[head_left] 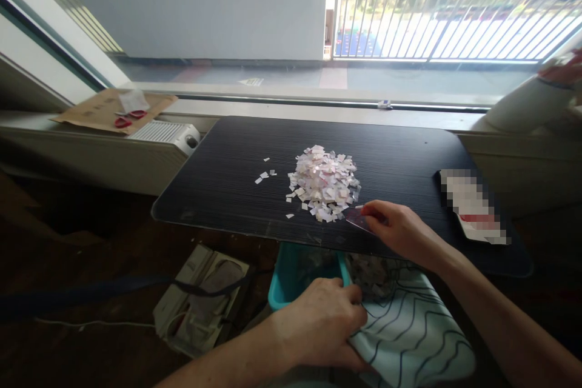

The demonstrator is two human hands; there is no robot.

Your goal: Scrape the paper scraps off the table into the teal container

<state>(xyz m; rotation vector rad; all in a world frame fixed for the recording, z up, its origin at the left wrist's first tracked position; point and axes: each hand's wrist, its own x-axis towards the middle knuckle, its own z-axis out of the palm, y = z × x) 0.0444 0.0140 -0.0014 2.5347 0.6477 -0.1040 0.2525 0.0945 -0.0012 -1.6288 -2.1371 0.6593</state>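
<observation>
A heap of small cut paper pieces [322, 182] lies on the dark table [218, 194], with a few loose bits to its left. At the heap's front right, my right hand [395, 227] pinches a thin, see-through pinkish card [359, 219] whose edge is close to the table top. Below the table's front edge, my left hand [325, 321] is closed on the rim of a pale blue bag [418, 321] with dark wavy lines. More paper pieces [373, 271] show in the bag's opening. A teal bin [284, 279] stands beside the bag, partly hidden by my left hand.
At the table's right lies a dark-edged flat object [473, 206], its face blurred out. Red-handled scissors [130, 118] rest on a brown envelope [104, 110] at the left sill, by a white radiator [168, 133]. An open box with cables [204, 297] is on the floor.
</observation>
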